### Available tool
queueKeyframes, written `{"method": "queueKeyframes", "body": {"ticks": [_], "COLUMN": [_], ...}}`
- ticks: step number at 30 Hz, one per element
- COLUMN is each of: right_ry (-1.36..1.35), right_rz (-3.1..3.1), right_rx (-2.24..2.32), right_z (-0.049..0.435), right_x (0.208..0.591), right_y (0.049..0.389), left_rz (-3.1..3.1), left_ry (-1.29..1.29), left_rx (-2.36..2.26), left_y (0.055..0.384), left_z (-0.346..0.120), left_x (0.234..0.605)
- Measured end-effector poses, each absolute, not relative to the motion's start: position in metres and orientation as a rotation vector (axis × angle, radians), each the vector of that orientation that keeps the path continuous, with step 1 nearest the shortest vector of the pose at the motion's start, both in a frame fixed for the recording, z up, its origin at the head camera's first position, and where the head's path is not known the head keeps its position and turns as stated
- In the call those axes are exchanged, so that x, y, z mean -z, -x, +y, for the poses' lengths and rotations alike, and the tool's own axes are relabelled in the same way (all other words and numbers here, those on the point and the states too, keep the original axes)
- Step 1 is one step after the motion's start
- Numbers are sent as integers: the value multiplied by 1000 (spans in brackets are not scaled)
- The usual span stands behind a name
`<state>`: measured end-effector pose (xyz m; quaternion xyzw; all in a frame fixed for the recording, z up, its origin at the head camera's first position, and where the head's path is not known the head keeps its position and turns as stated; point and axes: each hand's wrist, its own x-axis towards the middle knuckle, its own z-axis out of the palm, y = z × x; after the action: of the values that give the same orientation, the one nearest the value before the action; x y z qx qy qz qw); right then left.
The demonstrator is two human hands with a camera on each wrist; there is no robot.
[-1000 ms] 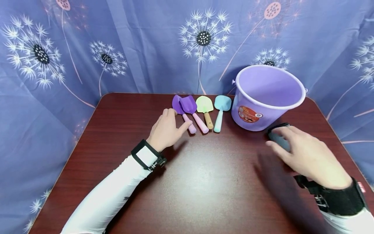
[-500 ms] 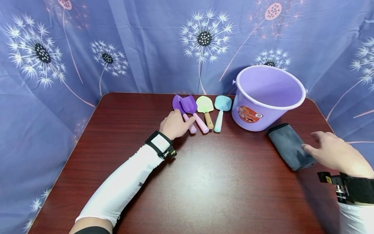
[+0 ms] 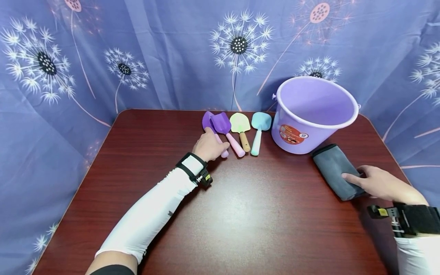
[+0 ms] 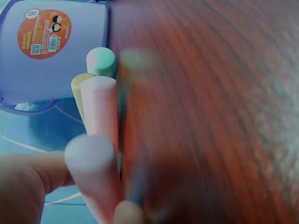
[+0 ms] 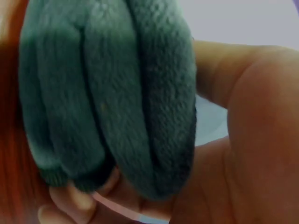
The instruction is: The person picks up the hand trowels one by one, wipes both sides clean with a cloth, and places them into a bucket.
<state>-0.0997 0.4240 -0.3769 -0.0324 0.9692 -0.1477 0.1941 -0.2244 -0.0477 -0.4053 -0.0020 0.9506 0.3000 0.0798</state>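
Observation:
My left hand [image 3: 209, 147] pinches the pink handle of the leftmost purple toy shovel [image 3: 206, 119], which lies at the table's back. In the left wrist view, thumb and a fingertip lie either side of that pink handle [image 4: 91, 156]. Partly over its blade lies a second purple shovel [image 3: 221, 123]. A yellow-green shovel [image 3: 240, 123] and a light blue shovel [image 3: 262, 120] lie to the right. On the right, my right hand [image 3: 383, 183] grips the near end of a folded grey towel [image 3: 333, 170], thumb on top; the right wrist view shows fingers under the towel's [image 5: 112, 93] folded layers.
A purple bucket [image 3: 304, 133] with an orange label stands upright at the back right, between the shovels and the towel. The brown wooden table [image 3: 247, 229] ends in front of a blue curtain [image 3: 178, 53] with a dandelion print.
My left hand has moved right onto the leftmost shovel's handle. The right hand has drawn back from the towel's far end to its near end and now grips it.

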Motion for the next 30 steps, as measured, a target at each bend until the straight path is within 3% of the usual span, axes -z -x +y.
{"method": "queueKeyframes", "body": {"ticks": [13, 30], "right_ry": [98, 140], "right_rz": [2760, 2771], "right_rx": [482, 504], "right_z": [401, 387], "right_x": [380, 370], "right_y": [94, 91], "left_rz": [2730, 2856], "left_ry": [54, 16], "left_rx": [-1136, -875], "left_y": [225, 226], "left_z": [-59, -73], "left_x": [411, 413]}}
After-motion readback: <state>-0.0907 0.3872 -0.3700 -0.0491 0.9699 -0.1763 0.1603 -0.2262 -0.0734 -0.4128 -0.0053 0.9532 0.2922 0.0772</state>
